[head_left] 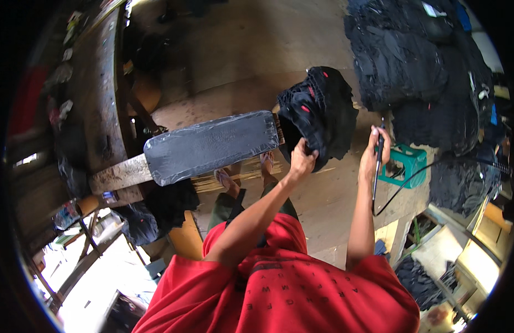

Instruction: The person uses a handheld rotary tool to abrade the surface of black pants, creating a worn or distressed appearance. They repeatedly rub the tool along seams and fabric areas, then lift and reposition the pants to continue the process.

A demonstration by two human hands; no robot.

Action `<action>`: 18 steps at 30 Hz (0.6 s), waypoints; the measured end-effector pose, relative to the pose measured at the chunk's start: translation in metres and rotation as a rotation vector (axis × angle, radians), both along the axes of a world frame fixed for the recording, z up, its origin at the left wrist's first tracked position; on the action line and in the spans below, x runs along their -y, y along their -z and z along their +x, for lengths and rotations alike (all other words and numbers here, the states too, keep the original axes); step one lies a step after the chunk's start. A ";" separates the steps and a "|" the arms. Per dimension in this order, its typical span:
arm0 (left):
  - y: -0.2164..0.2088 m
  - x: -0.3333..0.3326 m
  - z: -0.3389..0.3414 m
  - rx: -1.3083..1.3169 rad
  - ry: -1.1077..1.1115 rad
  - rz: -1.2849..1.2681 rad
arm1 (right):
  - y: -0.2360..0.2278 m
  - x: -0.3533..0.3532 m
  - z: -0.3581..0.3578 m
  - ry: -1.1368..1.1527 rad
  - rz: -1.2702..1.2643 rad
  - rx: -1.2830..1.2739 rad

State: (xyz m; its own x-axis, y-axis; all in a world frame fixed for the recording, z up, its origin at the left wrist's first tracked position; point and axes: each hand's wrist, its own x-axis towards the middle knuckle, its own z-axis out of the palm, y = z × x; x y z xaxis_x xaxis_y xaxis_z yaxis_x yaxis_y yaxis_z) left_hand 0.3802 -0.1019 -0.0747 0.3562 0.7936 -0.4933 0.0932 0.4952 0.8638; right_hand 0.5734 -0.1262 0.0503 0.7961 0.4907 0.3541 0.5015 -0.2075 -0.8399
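Observation:
My left hand (304, 158) is closed on the near edge of a bunched black garment (341, 114), which has small red marks on it. This garment sits at the right end of a long board padded in dark grey (212, 145) and wrapped in clear film; whether it is pulled over the board's tip I cannot tell. To the right, my right hand (380, 149) grips a slim black wand-like tool (374, 186), held roughly upright and apart from the garment. A thin black cable (402, 187) runs from the tool's lower end toward the right.
Large heaps of black clothes (401, 61) lie at the far right. A green plastic stool (416, 166) stands beside my right hand. On the left, a wooden beam (110, 83) runs away from me, and more black cloth (171, 202) hangs below the board. My feet are on the plank floor.

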 end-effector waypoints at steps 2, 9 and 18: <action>0.039 0.023 -0.023 -0.333 0.123 -0.056 | -0.001 0.006 -0.011 -0.075 -0.023 -0.035; 0.051 0.050 -0.287 -0.470 -0.281 0.206 | 0.005 0.022 -0.126 -0.448 -0.129 -0.049; -0.103 0.176 -0.494 -0.777 -0.215 0.656 | -0.014 0.035 -0.275 -0.722 -0.171 0.028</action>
State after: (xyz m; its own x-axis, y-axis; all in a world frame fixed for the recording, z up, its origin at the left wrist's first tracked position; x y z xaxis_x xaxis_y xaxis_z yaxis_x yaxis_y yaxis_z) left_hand -0.1137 -0.2782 0.0282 -0.0563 0.9981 0.0250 0.7050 0.0220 0.7088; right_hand 0.2984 -0.1614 0.0638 0.2458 0.9388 0.2414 0.5836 0.0556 -0.8101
